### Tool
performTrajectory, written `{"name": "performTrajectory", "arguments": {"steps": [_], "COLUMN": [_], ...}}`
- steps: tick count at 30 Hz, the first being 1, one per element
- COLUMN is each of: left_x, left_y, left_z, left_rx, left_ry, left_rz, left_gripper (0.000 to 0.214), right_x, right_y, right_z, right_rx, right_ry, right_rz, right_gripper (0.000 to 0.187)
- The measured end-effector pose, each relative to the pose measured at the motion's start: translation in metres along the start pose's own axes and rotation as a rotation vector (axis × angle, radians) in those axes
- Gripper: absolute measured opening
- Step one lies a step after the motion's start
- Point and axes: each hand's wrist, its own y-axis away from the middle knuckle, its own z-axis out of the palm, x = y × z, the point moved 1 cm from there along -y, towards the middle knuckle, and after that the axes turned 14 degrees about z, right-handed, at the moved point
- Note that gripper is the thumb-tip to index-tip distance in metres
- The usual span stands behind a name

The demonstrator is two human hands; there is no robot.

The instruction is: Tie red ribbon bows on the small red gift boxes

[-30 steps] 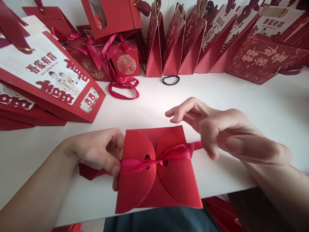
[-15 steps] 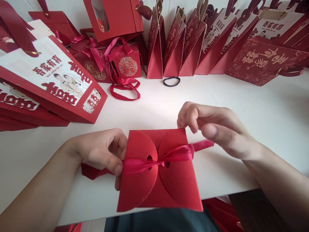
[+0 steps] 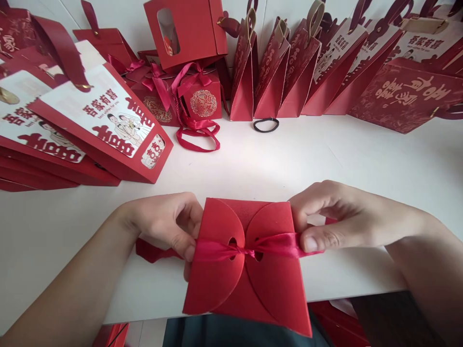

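Note:
A flat red paper box [image 3: 249, 284] with two rounded flaps lies at the near edge of the white table [image 3: 325, 154]. A red satin ribbon [image 3: 253, 246] runs across it through two holes in the flaps. My left hand [image 3: 170, 226] pinches the ribbon at the box's left edge, thumb on top. My right hand [image 3: 329, 217] is closed on the ribbon at the box's right edge, thumb pressing it down. The ribbon's loose left end [image 3: 152, 251] trails on the table under my left hand.
Flat red and white gift bags [image 3: 104, 120] are stacked at the left. Small ribboned red boxes [image 3: 198, 96] sit at the back, with a row of upright red bags [image 3: 285, 72] to the right. A black hair tie [image 3: 265, 125] lies before them.
My right hand has come down from above the box and closed on the ribbon's right end. My left hand has kept its pinch. The view has shifted slightly.

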Motion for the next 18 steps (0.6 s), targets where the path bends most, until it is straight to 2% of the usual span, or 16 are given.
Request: {"name": "performTrajectory", "arguments": {"steps": [6,12,15,18], "left_x": [-0.004,-0.004,0.004,0.016], "left_y": [0.0,0.001,0.007,0.016], "left_z": [-0.003,-0.002,0.001,0.007], "left_rx": [-0.04,-0.058,-0.043,-0.012], "left_ry": [0.068,0.065,0.0,-0.159], "left_rz": [0.038,0.068,0.105,0.149], "left_gripper": [0.02,0.022,0.024,0.031], "right_x": [0.003,0.008,0.006,-0.005], "right_y": [-0.002,-0.002,0.0,0.005], "right_z": [-0.005,-0.013,-0.012,-0.003], "right_rx": [-0.148,-0.16,-0.159,-0.054], "right_ry": [0.073,0.122,0.123,0.036], "right_rz": [0.032,0.019,-0.109,-0.309], "right_gripper": [0.031,0.032,0.029,0.023]}}
